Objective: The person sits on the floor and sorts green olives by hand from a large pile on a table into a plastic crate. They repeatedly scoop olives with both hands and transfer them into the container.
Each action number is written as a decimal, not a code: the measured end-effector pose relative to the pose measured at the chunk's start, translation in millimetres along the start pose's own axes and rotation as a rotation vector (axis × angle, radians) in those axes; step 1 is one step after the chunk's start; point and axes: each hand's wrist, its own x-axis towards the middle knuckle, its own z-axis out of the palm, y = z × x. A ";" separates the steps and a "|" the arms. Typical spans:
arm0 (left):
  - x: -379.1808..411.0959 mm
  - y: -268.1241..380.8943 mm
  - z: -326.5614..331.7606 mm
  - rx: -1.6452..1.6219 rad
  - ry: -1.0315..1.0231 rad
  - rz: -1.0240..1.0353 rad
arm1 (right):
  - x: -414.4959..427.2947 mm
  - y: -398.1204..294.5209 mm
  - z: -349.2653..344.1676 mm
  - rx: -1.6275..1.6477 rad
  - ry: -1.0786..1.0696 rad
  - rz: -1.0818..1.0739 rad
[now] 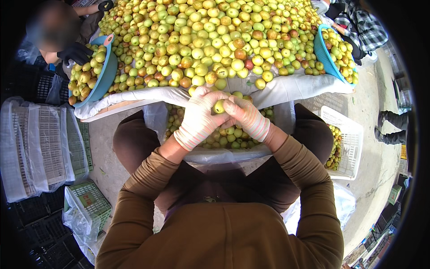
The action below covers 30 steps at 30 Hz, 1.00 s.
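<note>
Both hands, in striped knit gloves, meet at the edge of the sorting table. A yellow-green jujube (219, 107) with a dark spot sits between them. My left hand (200, 116) wraps around it from the left. My right hand (248, 116) closes in from the other side, its thumb against the fruit; some of its fingers are hidden. Just beyond lies a large heap of jujubes (201, 43) in green, yellow and reddish brown. Below my hands, between my knees, a container lined with clear plastic (228, 156) holds more jujubes (231, 138).
White cloth (295, 89) covers the table's front edge. Blue baskets of jujubes stand at left (109, 67) and right (327, 57). Two people sit at the table's sides, one with a dark-gloved hand (75, 53) over the left basket. A white crate (349, 148) and stacked plastic-wrapped crates (40, 144) flank me.
</note>
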 end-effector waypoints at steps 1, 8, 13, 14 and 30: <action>-0.5 -0.3 1.4 -0.006 -0.011 -0.006 | 4.7 7.6 -1.1 -0.158 0.064 -0.073; -2.0 -7.3 7.5 -0.007 -0.051 -0.090 | 8.8 10.3 4.2 -0.661 0.278 -0.180; -14.7 -15.5 -0.5 -0.020 -0.135 -0.111 | 14.7 3.4 -18.4 -0.717 0.525 -0.380; -20.2 -16.7 -4.7 0.078 -0.243 -0.093 | 29.4 15.0 -35.4 -0.743 0.678 -0.496; 70.7 -70.0 14.8 0.841 0.091 0.197 | 74.0 -26.8 -72.4 -1.749 0.669 -0.840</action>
